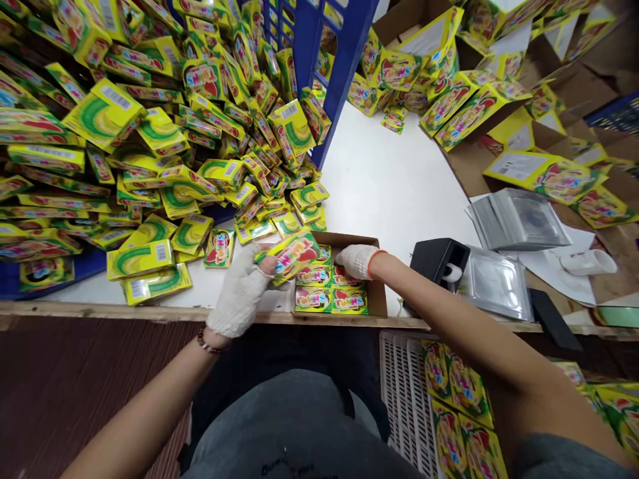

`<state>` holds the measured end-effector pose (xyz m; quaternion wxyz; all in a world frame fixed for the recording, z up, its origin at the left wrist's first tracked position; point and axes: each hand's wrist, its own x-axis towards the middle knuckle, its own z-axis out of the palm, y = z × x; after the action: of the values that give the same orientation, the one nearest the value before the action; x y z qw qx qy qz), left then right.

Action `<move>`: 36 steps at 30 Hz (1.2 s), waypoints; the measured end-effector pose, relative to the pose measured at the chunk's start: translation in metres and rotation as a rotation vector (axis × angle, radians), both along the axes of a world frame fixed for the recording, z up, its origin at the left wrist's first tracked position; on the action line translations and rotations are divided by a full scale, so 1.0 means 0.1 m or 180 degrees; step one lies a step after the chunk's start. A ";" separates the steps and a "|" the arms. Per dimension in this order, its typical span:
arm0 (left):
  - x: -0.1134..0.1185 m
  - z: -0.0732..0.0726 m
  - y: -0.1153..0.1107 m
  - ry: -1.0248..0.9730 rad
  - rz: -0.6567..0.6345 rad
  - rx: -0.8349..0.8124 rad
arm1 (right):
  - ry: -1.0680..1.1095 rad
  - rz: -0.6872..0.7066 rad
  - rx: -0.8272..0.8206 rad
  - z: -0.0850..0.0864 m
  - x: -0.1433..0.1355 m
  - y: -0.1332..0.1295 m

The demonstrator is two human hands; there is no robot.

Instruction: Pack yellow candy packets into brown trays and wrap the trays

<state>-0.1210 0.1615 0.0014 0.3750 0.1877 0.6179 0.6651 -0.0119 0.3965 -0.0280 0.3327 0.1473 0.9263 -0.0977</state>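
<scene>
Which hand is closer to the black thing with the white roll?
Right. The right hand is at the brown carton, left of the black thing; the left hand is farther off, at the carton's left side, holding a yellow box.

Left hand (239,293) pinches; right hand (358,261) angles inward.

At the left edge of the open carton (378,296), the left hand (242,287) holds a TWINS pack (293,255); the right hand (358,261) dips inside. Left of the carton are piled packs (164,143).
</scene>
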 end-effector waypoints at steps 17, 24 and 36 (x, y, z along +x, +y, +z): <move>0.37 0.12 0.64 -0.0495 -0.0274 0.0576 | 0.2828 -0.1633 -0.2061 0.52 0.43 -0.29; 0.57 0.00 0.53 0.2780 -0.1955 -0.1181 | 0.1908 -0.0634 -0.0217 0.73 0.44 0.07; 0.77 -0.25 0.69 0.3938 -0.3289 -0.1566 | 0.0243 -0.0078 0.1434 0.26 0.16 -0.18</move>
<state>-0.0442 0.2305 -0.0236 0.2563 0.6904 0.6757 0.0335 0.0044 0.3788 -0.0020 0.2548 0.2253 0.9348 0.1021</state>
